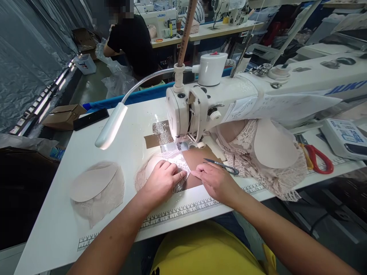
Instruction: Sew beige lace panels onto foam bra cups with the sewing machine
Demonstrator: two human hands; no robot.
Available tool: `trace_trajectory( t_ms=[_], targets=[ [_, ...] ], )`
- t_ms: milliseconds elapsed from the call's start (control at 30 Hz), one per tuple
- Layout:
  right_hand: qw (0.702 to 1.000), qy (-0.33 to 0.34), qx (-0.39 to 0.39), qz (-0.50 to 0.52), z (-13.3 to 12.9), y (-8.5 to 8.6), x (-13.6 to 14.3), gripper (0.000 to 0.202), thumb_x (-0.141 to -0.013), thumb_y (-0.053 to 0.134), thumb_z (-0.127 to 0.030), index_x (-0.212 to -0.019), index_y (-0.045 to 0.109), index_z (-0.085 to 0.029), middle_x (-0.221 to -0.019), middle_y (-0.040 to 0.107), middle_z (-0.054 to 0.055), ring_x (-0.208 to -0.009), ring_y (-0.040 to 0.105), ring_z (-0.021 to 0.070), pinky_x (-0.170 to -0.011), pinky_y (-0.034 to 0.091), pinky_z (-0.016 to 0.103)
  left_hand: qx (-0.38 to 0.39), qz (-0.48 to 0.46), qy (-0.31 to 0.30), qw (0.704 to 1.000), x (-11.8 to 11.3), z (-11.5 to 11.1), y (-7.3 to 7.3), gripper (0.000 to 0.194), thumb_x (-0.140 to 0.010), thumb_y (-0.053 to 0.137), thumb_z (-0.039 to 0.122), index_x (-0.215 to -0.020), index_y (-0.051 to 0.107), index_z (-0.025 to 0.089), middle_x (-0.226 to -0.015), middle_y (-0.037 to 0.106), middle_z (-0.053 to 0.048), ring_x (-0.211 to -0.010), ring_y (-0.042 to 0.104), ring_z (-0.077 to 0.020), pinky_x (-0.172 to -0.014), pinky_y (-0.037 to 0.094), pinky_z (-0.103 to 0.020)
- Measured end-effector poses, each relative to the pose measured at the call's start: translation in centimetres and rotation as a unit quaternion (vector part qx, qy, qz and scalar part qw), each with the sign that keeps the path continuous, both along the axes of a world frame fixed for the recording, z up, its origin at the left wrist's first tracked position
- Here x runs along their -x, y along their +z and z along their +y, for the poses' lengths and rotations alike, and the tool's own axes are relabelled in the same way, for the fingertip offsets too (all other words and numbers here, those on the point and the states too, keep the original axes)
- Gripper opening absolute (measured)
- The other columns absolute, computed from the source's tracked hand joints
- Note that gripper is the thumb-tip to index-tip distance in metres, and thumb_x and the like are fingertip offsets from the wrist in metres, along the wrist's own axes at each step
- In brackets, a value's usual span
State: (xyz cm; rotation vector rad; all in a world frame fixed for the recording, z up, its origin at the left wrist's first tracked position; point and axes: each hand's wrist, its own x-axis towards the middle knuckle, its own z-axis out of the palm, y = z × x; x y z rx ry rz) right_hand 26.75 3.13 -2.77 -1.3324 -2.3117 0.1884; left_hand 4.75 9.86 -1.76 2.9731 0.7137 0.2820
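Note:
A pale pink lace bra cup [149,168] lies on the machine bed, its lace edge just in front of the presser foot of the white sewing machine [183,110]. My left hand [163,179] rests on the cup with fingers bent, thumb and forefinger closed on the lace. On the other side, my right hand [213,181] pinches the lace edge between thumb and forefinger. Dark thread snips [229,168] lie just behind the right hand's knuckles; whether that hand touches them I cannot tell. The needle tip is too small to make out.
Another bra cup piece [97,187] lies at left on the white table [60,214]. A gooseneck lamp [111,126] hangs over the left side. Right of the needle sit piled lace bras [266,152], red-handled scissors [318,159] and a white box [346,137]. A person [132,42] sits beyond.

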Motion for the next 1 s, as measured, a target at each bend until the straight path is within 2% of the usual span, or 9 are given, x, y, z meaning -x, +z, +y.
trace_trajectory(
  t_ms=[133, 267, 333, 433, 533, 667, 800, 1000],
  targets=[
    [0.999, -0.008, 0.016, -0.033, 0.5, 0.1, 0.3, 0.035, -0.084, 0.037, -0.001, -0.104, 0.062, -0.015, -0.083, 0.054, 0.006, -0.072, 0.04, 0.0173, -0.066, 0.033, 0.028, -0.005, -0.007, 0.0, 1.0, 0.0, 0.0, -0.1, 0.034, -0.087, 0.052, 0.015, -0.119, 0.062, 0.021, -0.086, 0.058, -0.006, -0.078, 0.046, -0.0193, -0.077, 0.041, -0.036],
    [0.996, -0.016, 0.034, -0.076, 0.9, 0.3, 0.8, 0.042, -0.07, 0.041, 0.006, -0.098, 0.063, -0.015, -0.081, 0.051, 0.005, -0.071, 0.036, 0.0177, -0.065, 0.03, 0.028, 0.011, -0.027, 0.007, 1.0, 0.0, -0.1, 0.3, 0.032, -0.086, 0.05, 0.012, -0.115, 0.064, 0.018, -0.088, 0.06, -0.008, -0.08, 0.048, -0.0198, -0.076, 0.043, -0.035],
    [0.995, -0.017, 0.044, -0.09, 1.0, 0.4, 0.9, 0.044, -0.065, 0.042, 0.007, -0.098, 0.063, -0.015, -0.08, 0.05, 0.005, -0.071, 0.036, 0.0178, -0.064, 0.029, 0.028, 0.033, -0.042, 0.014, 0.998, 0.0, -0.1, 0.6, 0.03, -0.085, 0.049, 0.01, -0.109, 0.066, 0.015, -0.095, 0.062, -0.01, -0.083, 0.05, -0.0206, -0.075, 0.045, -0.035],
    [0.993, -0.019, 0.047, -0.105, 1.1, 0.3, 0.9, 0.042, -0.067, 0.043, 0.005, -0.097, 0.063, -0.015, -0.081, 0.05, 0.005, -0.071, 0.036, 0.0181, -0.063, 0.028, 0.028, 0.049, -0.04, 0.023, 0.998, -0.1, 0.0, 1.1, 0.03, -0.082, 0.047, 0.009, -0.104, 0.066, 0.014, -0.114, 0.062, -0.012, -0.087, 0.053, -0.0216, -0.075, 0.047, -0.036],
    [0.993, -0.021, 0.037, -0.105, 1.1, -0.1, 0.9, 0.036, -0.072, 0.044, 0.002, -0.096, 0.063, -0.016, -0.08, 0.051, 0.005, -0.071, 0.037, 0.0183, -0.063, 0.027, 0.029, 0.03, 0.004, 0.046, 0.998, -0.3, 0.2, 1.2, 0.037, -0.084, 0.042, 0.008, -0.115, 0.06, 0.014, -0.131, 0.055, -0.01, -0.089, 0.056, -0.0223, -0.076, 0.048, -0.037],
    [0.994, -0.024, 0.027, -0.099, 1.1, -0.5, 1.0, 0.037, -0.072, 0.043, 0.003, -0.097, 0.063, -0.016, -0.082, 0.052, 0.006, -0.074, 0.039, 0.0186, -0.065, 0.029, 0.029, -0.015, 0.071, 0.062, 0.995, -1.0, 0.5, 1.2, 0.048, -0.088, 0.038, 0.011, -0.135, 0.045, 0.017, -0.143, 0.044, -0.01, -0.088, 0.058, -0.0216, -0.073, 0.047, -0.036],
    [0.994, -0.022, 0.021, -0.106, 1.0, -0.4, 1.0, 0.036, -0.074, 0.042, 0.003, -0.097, 0.063, -0.015, -0.08, 0.051, 0.006, -0.073, 0.038, 0.0187, -0.065, 0.029, 0.029, -0.034, 0.131, 0.06, 0.989, -1.4, 0.7, 1.0, 0.047, -0.088, 0.04, 0.014, -0.134, 0.048, 0.017, -0.137, 0.049, -0.012, -0.085, 0.059, -0.0229, -0.07, 0.046, -0.037],
    [0.994, -0.032, 0.009, -0.103, 0.9, -0.6, 1.0, 0.037, -0.071, 0.043, 0.003, -0.096, 0.063, -0.016, -0.081, 0.051, 0.006, -0.072, 0.037, 0.0189, -0.065, 0.028, 0.029, -0.031, 0.114, 0.068, 0.991, -1.5, 0.8, 0.5, 0.038, -0.085, 0.04, 0.008, -0.118, 0.059, 0.013, -0.12, 0.059, -0.014, -0.084, 0.059, -0.0233, -0.069, 0.045, -0.036]
  ],
)
